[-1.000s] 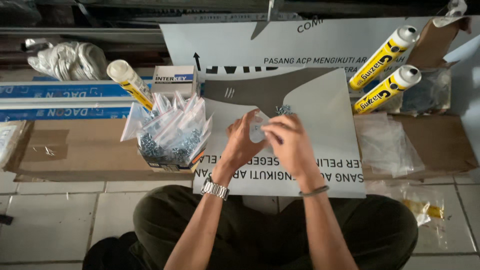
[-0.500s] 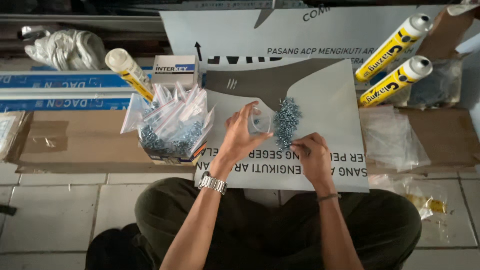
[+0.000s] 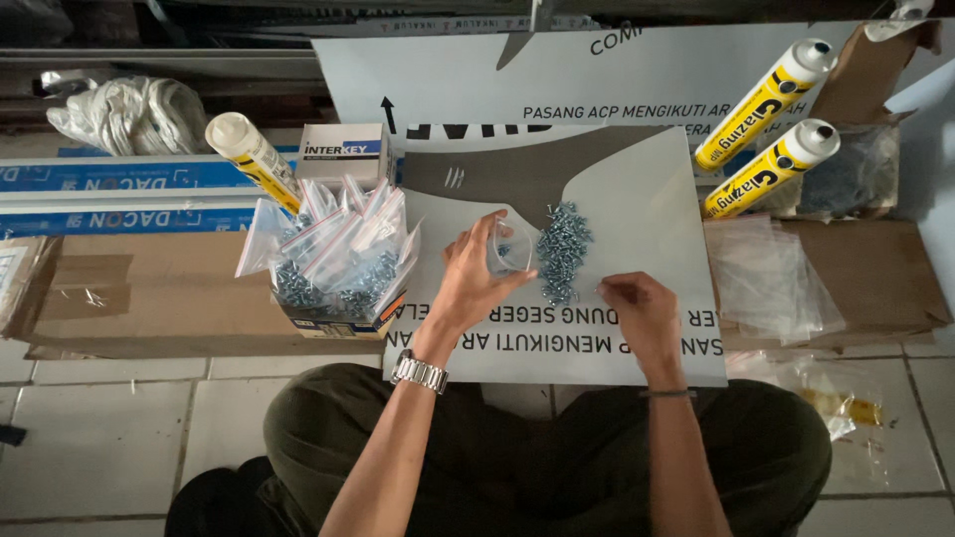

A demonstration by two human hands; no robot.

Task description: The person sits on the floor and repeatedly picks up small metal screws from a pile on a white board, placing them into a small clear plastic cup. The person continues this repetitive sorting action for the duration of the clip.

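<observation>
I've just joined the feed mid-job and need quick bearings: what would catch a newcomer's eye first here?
The pile of small silvery screws at the middle of the grey panel, with the left hand holding a small clear bag beside it and the right hand resting near the pile's lower end. Left of the panel, a box stuffed with filled clear bags; at upper right, two yellow sealant tubes.

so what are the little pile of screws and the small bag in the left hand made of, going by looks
The pile of small silvery screws looks like metal, likely plated steel: grey with bright glints. The small clear bag in the left hand looks like thin glossy plastic film: see-through, with soft creases. The right hand rests on the flat pale grey panel, whose smooth matte face leaves its material open.
</observation>
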